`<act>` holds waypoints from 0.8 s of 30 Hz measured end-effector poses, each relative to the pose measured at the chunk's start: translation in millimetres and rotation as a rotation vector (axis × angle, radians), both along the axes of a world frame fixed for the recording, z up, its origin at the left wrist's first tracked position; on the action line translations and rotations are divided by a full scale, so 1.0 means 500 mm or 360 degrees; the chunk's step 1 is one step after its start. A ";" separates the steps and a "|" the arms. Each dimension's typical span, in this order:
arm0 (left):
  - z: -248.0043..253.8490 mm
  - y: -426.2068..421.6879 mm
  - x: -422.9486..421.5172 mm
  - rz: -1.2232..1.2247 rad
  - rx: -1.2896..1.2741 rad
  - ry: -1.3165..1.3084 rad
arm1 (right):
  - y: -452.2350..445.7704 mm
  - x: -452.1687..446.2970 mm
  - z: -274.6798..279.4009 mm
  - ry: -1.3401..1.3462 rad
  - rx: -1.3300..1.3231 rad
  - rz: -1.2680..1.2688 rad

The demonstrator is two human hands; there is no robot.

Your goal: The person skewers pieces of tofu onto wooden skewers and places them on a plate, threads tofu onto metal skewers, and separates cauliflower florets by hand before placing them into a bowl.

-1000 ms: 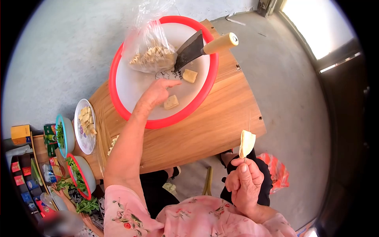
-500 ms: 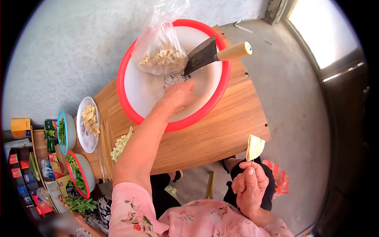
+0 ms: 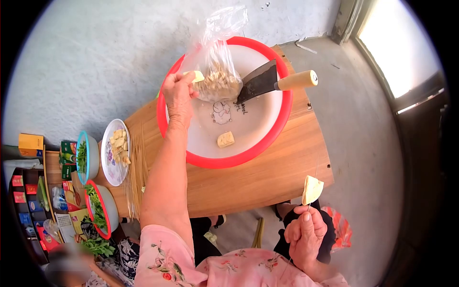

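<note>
My left hand [image 3: 179,98] is over the left rim of a white basin [image 3: 258,112] with a red rim, its fingers closed on a pale yellow food piece [image 3: 195,76]. Low at the right, my right hand [image 3: 306,234] grips a thin skewer [image 3: 309,207]. A wedge-shaped pale yellow food piece [image 3: 312,190] is threaded on that skewer above the fingers. Inside the basin lie another pale yellow piece [image 3: 225,139] and a clear plastic bag [image 3: 219,79] of light brown food. A cleaver [image 3: 260,80] leans in the basin, its wooden handle over the right rim.
On the wooden table [image 3: 287,162], a plate [image 3: 111,165] of yellowish pieces stands beside a bundle of thin sticks [image 3: 137,167]. Two bowls of greens, one blue-rimmed [image 3: 94,158] and one red-rimmed [image 3: 111,210], are farther left. Another person [image 3: 119,263] is at lower left near leafy greens.
My left hand has left the basin's bottom and moved up and left, now with a pale yellow piece in its fingers. The piece in the basin is now uncovered. My right hand keeps its skewer.
</note>
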State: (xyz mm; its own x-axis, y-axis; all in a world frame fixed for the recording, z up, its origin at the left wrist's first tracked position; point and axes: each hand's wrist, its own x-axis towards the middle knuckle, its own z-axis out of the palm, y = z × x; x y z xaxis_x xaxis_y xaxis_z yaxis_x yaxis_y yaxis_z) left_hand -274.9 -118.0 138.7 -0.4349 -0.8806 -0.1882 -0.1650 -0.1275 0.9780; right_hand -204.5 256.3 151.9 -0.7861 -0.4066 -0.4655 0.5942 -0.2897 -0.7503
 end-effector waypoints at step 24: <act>0.074 -0.236 0.084 0.0618 0.0352 0.0961 | 0.004 -0.006 -0.011 -0.0158 -0.0040 0.0016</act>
